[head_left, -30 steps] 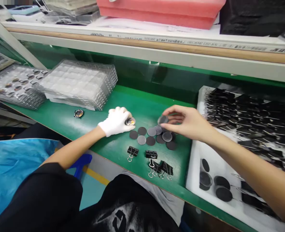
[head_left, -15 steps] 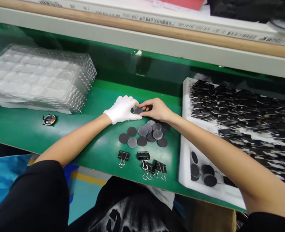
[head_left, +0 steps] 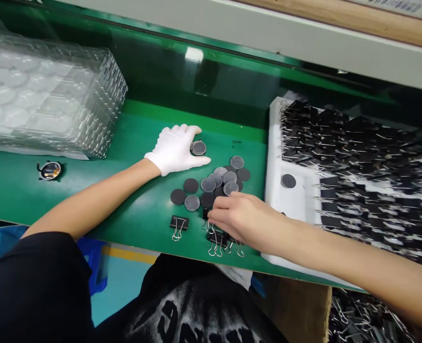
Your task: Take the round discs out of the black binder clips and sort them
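My left hand (head_left: 177, 148), in a white glove, rests on the green table with thumb and fingers spread. Between them, against the hand, sits a small round case with a dark grey disc face (head_left: 198, 148). My bare right hand (head_left: 241, 219) is closed at the near side of the discs, its fingertips on a black binder clip (head_left: 206, 213) that they partly hide. Further binder clips (head_left: 217, 238) lie below that hand, and one binder clip (head_left: 179, 223) lies apart to the left. Several black and grey discs (head_left: 208, 184) are spread between my hands, some overlapping.
Stacked clear plastic trays (head_left: 89, 95) stand at the left, near a small round part with dark tabs (head_left: 49, 170). At the right, a white foam tray (head_left: 273, 176) holds rows of binder clips (head_left: 339, 138) and a loose disc (head_left: 288, 181). A shelf edge (head_left: 232, 28) crosses above.
My right hand has left the round case and moved toward me to the binder clips. My left thumb and fingers have spread around the case. The camera view has shifted.
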